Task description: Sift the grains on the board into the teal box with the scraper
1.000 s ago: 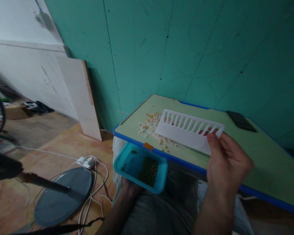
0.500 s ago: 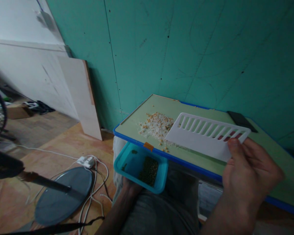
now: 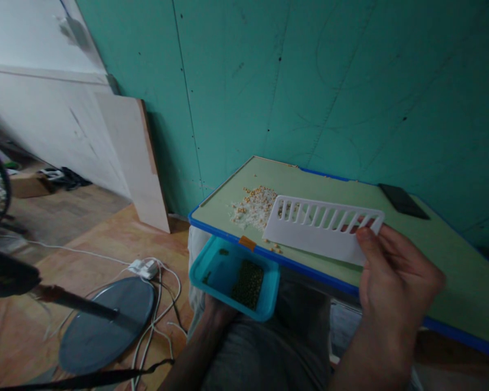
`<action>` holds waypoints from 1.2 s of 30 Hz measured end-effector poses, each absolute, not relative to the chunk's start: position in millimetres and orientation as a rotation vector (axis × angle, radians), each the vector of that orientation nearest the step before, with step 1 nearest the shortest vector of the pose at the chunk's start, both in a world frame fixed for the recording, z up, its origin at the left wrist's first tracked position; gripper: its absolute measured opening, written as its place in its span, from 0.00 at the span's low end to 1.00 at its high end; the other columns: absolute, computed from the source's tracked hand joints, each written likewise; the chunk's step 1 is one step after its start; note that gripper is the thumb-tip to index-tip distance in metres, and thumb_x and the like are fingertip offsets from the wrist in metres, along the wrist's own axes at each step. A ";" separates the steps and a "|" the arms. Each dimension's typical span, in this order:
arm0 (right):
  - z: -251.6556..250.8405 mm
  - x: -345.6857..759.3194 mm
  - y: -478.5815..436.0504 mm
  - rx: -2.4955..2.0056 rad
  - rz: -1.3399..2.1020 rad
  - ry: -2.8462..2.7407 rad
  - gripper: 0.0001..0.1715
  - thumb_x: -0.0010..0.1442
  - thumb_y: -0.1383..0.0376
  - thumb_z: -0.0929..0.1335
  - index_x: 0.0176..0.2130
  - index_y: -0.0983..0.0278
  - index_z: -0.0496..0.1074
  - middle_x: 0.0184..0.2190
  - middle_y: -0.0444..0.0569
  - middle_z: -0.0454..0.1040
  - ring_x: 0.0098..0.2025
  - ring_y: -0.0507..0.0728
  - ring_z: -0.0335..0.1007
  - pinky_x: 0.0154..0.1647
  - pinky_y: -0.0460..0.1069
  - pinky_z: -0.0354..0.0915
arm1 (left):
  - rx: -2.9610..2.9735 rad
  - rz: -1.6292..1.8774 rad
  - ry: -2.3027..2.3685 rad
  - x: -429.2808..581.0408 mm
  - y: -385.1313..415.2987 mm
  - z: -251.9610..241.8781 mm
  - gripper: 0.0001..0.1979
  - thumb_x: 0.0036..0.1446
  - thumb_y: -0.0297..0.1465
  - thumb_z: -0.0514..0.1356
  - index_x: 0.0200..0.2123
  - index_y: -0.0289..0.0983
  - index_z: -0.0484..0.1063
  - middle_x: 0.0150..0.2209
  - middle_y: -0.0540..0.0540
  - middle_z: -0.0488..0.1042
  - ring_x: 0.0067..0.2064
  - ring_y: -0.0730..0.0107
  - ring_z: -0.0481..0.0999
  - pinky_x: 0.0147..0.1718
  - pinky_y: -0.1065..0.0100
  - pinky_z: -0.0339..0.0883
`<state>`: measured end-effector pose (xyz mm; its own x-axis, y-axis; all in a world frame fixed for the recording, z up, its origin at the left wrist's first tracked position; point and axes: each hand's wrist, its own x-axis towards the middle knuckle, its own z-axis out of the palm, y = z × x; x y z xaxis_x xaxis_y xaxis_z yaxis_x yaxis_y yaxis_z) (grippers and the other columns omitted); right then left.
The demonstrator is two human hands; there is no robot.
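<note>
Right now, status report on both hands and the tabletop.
Right hand gripping white slotted plate. Left hand under blue tub, grip hidden; green grains inside. White-and-yellow pile on table, partly behind plate. Dark flat object farther right.

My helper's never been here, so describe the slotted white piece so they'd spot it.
Find the pale green table by the green wall. There, the right hand grips the slotted white piece. Unlike the loose grains near it, it's one flat strip with slots.

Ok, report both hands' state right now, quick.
Left hand: under the blue tub, mostly hidden; open or closed cannot be told.
Right hand: closed, holding the white slotted plate.
</note>
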<state>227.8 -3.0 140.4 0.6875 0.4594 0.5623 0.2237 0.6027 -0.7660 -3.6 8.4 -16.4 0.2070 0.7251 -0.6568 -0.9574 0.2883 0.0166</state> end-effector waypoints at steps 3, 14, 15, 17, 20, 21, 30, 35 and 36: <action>141.1 227.5 -3.1 -0.942 0.157 -0.821 0.17 0.53 0.65 0.87 0.44 0.59 0.93 0.40 0.48 0.92 0.40 0.60 0.86 0.62 0.61 0.82 | -0.453 1.241 0.605 -3.0 8.9 -13.6 0.42 0.85 0.46 0.43 0.13 0.46 0.63 0.18 0.47 0.71 0.18 0.68 0.68 0.63 0.61 0.80; 142.2 225.4 -2.3 -0.926 0.151 -0.807 0.16 0.52 0.66 0.88 0.42 0.59 0.92 0.38 0.47 0.91 0.39 0.60 0.86 0.62 0.61 0.82 | -0.493 1.217 0.621 -3.7 6.4 -8.3 0.39 0.85 0.49 0.44 0.22 0.44 0.76 0.23 0.39 0.80 0.45 0.50 0.91 0.70 0.54 0.78; 141.7 225.8 -2.2 -0.930 0.149 -0.811 0.16 0.52 0.66 0.87 0.42 0.59 0.92 0.39 0.48 0.91 0.39 0.60 0.86 0.62 0.61 0.82 | -0.486 1.211 0.633 -3.1 6.7 -6.6 0.39 0.85 0.48 0.44 0.23 0.43 0.78 0.24 0.40 0.80 0.44 0.51 0.91 0.69 0.54 0.78; 141.1 226.2 -2.0 -0.937 0.152 -0.803 0.16 0.52 0.66 0.87 0.43 0.59 0.92 0.39 0.48 0.92 0.39 0.60 0.86 0.62 0.62 0.82 | -0.468 1.196 0.650 -1.9 7.2 -4.5 0.38 0.85 0.49 0.45 0.28 0.42 0.82 0.27 0.39 0.83 0.47 0.50 0.91 0.69 0.54 0.79; 140.7 226.2 -1.5 -0.931 0.165 -0.795 0.17 0.52 0.66 0.87 0.43 0.59 0.92 0.40 0.47 0.92 0.40 0.59 0.86 0.64 0.61 0.81 | -0.453 1.190 0.645 -1.5 7.3 -6.1 0.39 0.86 0.47 0.42 0.24 0.45 0.76 0.26 0.41 0.82 0.46 0.53 0.90 0.70 0.53 0.77; 140.7 226.1 -1.3 -0.924 0.169 -0.796 0.17 0.52 0.66 0.88 0.43 0.59 0.92 0.39 0.47 0.92 0.40 0.59 0.86 0.64 0.61 0.81 | -0.450 1.195 0.634 -1.8 7.1 -7.3 0.39 0.86 0.47 0.42 0.21 0.47 0.72 0.23 0.43 0.80 0.42 0.55 0.89 0.70 0.52 0.77; 141.4 226.2 -1.4 -0.925 0.180 -0.810 0.16 0.53 0.65 0.88 0.42 0.59 0.93 0.39 0.48 0.92 0.39 0.59 0.87 0.56 0.58 0.82 | -0.440 1.188 0.624 -6.0 5.0 -16.1 0.37 0.84 0.42 0.45 0.19 0.46 0.72 0.24 0.41 0.78 0.46 0.52 0.88 0.70 0.52 0.77; 140.0 227.3 -2.6 -0.958 0.195 -0.839 0.14 0.53 0.65 0.87 0.42 0.60 0.92 0.37 0.48 0.91 0.36 0.60 0.86 0.51 0.59 0.83 | -0.439 1.217 0.621 -5.5 5.1 -17.8 0.39 0.84 0.47 0.45 0.19 0.45 0.75 0.26 0.41 0.82 0.50 0.51 0.90 0.73 0.51 0.74; 139.8 227.4 -2.6 -0.971 0.195 -0.843 0.14 0.53 0.65 0.87 0.42 0.60 0.92 0.37 0.48 0.91 0.36 0.60 0.86 0.51 0.59 0.83 | -0.441 1.212 0.621 -5.5 5.4 -18.7 0.39 0.84 0.47 0.46 0.20 0.45 0.77 0.28 0.39 0.84 0.56 0.49 0.89 0.73 0.50 0.74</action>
<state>227.4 -2.6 139.8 0.6754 0.4995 0.5425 0.2098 0.5751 -0.7907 -5.5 5.4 -18.7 0.2205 0.7234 -0.6542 -0.9536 0.3009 0.0113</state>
